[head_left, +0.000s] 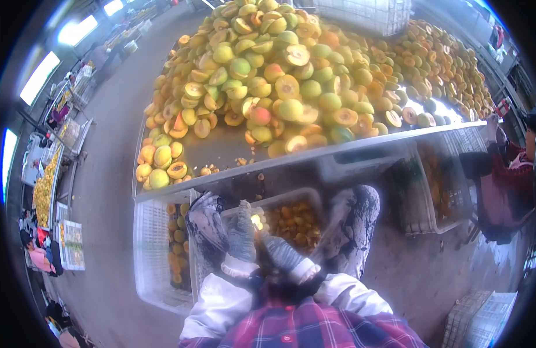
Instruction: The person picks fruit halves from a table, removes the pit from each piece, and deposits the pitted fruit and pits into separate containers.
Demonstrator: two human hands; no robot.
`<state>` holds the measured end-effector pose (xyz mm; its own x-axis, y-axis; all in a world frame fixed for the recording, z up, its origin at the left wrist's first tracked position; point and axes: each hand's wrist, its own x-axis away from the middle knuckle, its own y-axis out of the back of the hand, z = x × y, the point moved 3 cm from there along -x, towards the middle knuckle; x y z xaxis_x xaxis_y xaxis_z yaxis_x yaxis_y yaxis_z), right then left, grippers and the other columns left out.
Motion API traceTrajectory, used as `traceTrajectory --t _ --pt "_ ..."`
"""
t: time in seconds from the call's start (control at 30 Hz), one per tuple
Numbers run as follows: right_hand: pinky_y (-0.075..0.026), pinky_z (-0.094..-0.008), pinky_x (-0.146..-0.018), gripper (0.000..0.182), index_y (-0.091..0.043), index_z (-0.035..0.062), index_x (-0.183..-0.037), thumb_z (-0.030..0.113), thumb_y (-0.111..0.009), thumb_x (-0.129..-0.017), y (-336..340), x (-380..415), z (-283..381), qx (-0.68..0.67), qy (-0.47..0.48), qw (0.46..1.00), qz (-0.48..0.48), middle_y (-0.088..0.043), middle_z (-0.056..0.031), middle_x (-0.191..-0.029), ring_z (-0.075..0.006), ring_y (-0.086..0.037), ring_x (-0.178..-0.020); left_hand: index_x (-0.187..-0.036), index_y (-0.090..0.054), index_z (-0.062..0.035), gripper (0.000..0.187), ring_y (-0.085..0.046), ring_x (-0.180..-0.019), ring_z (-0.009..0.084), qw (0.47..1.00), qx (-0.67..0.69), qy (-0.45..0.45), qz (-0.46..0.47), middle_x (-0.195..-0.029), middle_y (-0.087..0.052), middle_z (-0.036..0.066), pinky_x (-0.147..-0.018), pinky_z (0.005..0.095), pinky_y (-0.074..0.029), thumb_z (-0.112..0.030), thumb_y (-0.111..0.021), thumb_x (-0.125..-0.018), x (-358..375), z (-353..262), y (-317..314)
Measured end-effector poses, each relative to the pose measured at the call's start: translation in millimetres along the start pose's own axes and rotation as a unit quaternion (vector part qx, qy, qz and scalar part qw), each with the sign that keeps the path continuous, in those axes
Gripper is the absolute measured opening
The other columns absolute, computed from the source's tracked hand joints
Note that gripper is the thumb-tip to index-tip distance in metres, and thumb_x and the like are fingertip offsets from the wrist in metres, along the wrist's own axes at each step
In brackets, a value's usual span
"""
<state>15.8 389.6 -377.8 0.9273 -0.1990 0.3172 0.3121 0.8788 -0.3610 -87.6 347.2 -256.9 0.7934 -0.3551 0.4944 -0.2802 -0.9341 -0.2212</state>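
Note:
Both my hands, in greyish gloves, are close together above a crate of fruit pieces between my knees. My left hand points upward, its fingers near a small bright yellow piece. Just to the right, my right hand reaches toward the same piece, its fingertips blurred. Which hand grips the piece is not clear. Beyond my knees, a metal-edged table bears a large heap of halved and whole yellow-green fruit.
At the left of my legs stands a white crate with fruit. Another crate is under the table at the right. A person sits at the far right. An empty-looking crate is at the lower right.

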Motion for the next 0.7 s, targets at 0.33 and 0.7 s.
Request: traceTrajectory --t 0.33,0.7 --pt "-0.049 -0.0198 -0.082 0.034 -0.055 0.0042 -0.127 0.025 -0.042 -0.104 14 7 31 -0.131 -0.095 0.965 0.205 -0.061 -0.0017 -0.110 -0.0102 -0.058 -0.099 -0.091 -0.069 -0.0052 0.038 -0.065 -0.067 0.0189 0.974 -0.210 -0.084 0.012 -0.077 -0.068 0.010 -0.059 0.0282 -0.052 -0.042 -0.061 -0.093 -8 -13 3" --pt "-0.050 -0.0167 -0.079 0.040 -0.055 0.0060 -0.124 0.035 -0.055 -0.098 -19 29 60 -0.551 -0.101 0.828 -0.005 -0.064 -0.0016 -0.103 -0.0089 -0.061 -0.096 -0.089 -0.068 -0.0042 0.047 -0.064 -0.064 0.0206 0.997 0.012 0.009 0.078 -0.075 -0.067 0.012 -0.056 0.0304 -0.052 -0.049 -0.056 -0.094 2 -15 -33"
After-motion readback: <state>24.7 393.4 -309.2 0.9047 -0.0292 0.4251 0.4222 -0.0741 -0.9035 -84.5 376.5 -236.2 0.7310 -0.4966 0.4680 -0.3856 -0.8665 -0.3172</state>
